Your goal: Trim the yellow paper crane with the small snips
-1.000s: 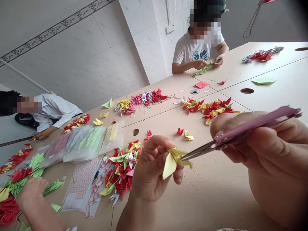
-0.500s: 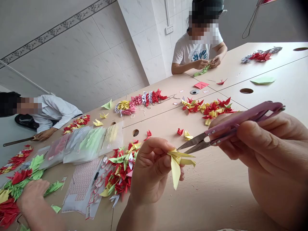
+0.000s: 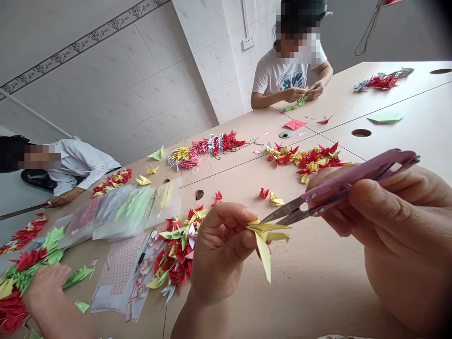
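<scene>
The left hand (image 3: pixel 219 259) is pinching a yellow paper bird (image 3: pixel 263 256) at five o'clock from the view's centre; apart from it, toward the bird's three o'clock, the right hand (image 3: pixel 391 226) is gripping pink snips (image 3: pixel 360 172), their parted blades reaching its folds. From the bird, a mixed paper pile (image 3: pixel 178 263) is lying at nine o'clock, a red-and-yellow heap (image 3: pixel 312 160) is spreading at one, and a person in a white T-shirt (image 3: pixel 289 77) is handling green paper (image 3: pixel 294 104) at twelve
</scene>
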### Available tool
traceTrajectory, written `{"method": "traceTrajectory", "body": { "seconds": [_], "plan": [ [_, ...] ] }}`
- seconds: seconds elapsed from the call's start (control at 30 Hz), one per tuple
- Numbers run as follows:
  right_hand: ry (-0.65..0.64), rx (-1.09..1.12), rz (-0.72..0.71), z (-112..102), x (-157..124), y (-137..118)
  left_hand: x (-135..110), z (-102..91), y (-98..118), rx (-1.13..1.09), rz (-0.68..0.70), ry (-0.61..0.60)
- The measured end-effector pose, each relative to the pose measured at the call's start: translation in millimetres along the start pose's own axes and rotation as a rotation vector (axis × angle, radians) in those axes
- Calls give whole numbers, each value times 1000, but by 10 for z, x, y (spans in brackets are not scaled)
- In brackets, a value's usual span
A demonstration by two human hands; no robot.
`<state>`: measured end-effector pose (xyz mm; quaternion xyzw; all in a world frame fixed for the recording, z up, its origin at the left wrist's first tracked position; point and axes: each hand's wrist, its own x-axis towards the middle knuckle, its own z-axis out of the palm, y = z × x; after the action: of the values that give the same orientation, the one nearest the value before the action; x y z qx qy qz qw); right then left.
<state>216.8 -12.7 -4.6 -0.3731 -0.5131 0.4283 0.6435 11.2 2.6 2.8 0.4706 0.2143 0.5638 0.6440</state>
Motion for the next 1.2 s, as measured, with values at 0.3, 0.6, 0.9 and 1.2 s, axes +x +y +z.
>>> {"method": "traceTrajectory", "body": {
  "seconds": [0.3,0.6,0.9,1.2],
  "plan": [
    [-41,-60,-76,-40,12,-39,-17,-17,-13,39,54,-30],
    [-141,153,97,157,146,-83,-16,8,6,-35,-31,-44],
    [-327,300,164,146,285,-37,-13,21,20,0,9,2],
    [-317,331,112,127,335,-60,-6,8,40,11,41,35]
  ]
}}
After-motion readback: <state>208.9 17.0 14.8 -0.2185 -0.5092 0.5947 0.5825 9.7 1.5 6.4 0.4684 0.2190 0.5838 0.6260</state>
